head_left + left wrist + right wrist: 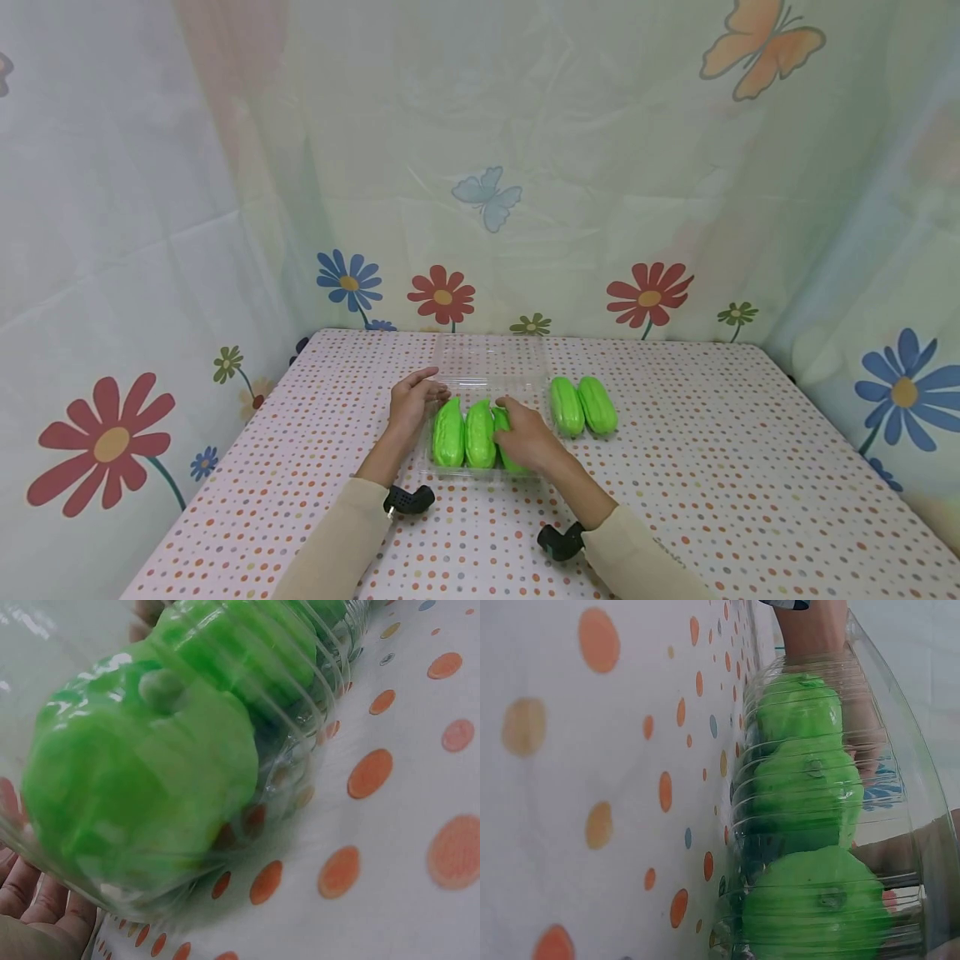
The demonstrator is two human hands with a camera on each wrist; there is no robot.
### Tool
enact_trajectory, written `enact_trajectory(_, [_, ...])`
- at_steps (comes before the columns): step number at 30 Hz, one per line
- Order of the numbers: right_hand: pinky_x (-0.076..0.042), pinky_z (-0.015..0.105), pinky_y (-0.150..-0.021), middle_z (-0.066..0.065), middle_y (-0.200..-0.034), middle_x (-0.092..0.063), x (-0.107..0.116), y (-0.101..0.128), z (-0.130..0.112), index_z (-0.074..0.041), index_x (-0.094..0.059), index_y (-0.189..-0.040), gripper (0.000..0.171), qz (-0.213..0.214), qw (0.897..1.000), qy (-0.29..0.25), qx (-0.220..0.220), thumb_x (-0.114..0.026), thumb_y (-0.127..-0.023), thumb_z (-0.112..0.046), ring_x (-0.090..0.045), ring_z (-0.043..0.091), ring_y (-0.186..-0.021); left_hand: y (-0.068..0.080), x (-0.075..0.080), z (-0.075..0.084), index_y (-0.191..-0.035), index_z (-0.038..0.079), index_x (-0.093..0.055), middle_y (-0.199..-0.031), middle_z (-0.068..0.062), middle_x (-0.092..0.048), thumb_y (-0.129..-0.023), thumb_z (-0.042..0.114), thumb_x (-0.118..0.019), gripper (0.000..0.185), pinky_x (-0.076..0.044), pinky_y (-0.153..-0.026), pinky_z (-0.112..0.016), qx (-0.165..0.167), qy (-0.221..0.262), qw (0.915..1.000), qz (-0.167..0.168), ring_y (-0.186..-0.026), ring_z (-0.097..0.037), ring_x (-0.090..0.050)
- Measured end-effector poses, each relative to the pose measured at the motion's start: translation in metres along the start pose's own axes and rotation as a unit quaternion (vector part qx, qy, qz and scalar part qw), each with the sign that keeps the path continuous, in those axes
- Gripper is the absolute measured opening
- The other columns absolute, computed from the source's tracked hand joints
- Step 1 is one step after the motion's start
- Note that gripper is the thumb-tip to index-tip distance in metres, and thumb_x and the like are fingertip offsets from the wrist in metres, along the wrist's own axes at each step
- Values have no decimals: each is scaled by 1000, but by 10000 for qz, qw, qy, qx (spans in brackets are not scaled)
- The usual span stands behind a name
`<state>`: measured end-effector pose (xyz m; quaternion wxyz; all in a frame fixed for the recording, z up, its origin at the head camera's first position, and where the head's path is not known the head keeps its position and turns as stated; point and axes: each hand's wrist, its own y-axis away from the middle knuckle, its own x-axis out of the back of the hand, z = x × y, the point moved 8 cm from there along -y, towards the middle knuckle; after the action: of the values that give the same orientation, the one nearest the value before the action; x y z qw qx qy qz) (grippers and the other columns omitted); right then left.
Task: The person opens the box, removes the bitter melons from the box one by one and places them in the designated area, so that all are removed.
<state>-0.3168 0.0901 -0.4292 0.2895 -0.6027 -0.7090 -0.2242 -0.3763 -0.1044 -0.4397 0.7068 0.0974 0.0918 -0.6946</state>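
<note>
A clear plastic box [480, 473] lies on the table with three bumpy green bitter melons side by side in it. My right hand [531, 433] grips the rightmost bitter melon [512, 463] inside the box, thumb on its left side. The left bitter melon [448, 440] and the middle bitter melon [480, 437] lie lengthwise beside it. At the box's left side is my left hand [409, 404], fingers extended toward the rim. In the left wrist view its fingers [49, 904] are outside the clear wall, partly out of frame. Through the ribbed wall, the right wrist view shows the melon ends [810, 900].
The box's clear lid [491, 357] is folded back behind it. Two more bitter melons [567, 407] lie together on the dotted tablecloth [697, 467], right of the box. A flowered curtain [555, 250] stands around the back and sides.
</note>
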Motion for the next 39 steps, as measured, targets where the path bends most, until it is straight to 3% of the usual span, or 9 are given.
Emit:
enact_trajectory(10, [-48, 53, -98, 28, -144, -52, 2, 1, 0, 4, -48, -146, 57, 71, 9999, 127, -44, -59, -91, -3, -52, 36, -127, -21, 8, -23, -137, -5, -57, -98, -21, -70, -95, -2, -53, 42, -56, -96, -50, 18, -6, 10000, 50, -94, -34, -72])
enact_trajectory(13, [-48, 53, -98, 28, -144, -52, 3, 1, 1, 4, -48, -146, 57, 92, 9998, 180, -78, -59, -90, -5, -52, 36, -128, -21, 8, -24, -139, -5, -55, -97, -17, -71, -96, 0, -53, 43, -57, -95, -47, -23, 41, 10000, 86, -91, -29, -72])
enact_trajectory(21, [-51, 44, -82, 26, -141, -55, 4, 1, 2, 4, -50, -144, 54, 121, 9995, 253, -165, -61, -93, -9, -57, 32, -106, -20, 7, -23, -137, -7, -56, -93, -15, -70, -94, -1, -54, 44, -60, -85, -37, -112, 8, 9998, 148, -85, -23, -73])
enact_trajectory(31, [-50, 52, -97, 28, -142, -54, 5, 1, 2, 8, -51, -142, 54, 148, 9994, 238, -188, -62, -92, -10, -55, 35, -122, -21, 9, -24, -137, -6, -57, -90, -12, -70, -93, 1, -55, 45, -61, -79, -31, -92, -3, 9998, 192, -81, -20, -72])
enact_trajectory(39, [-51, 54, -99, 27, -139, -56, 6, 2, 2, 10, -54, -138, 51, 200, 9996, -44, -209, -64, -92, -9, -55, 38, -125, -21, 9, -24, -136, -5, -58, -92, -14, -70, -93, 1, -54, 43, -61, -78, -31, -110, -51, 9996, 253, -81, -20, -73])
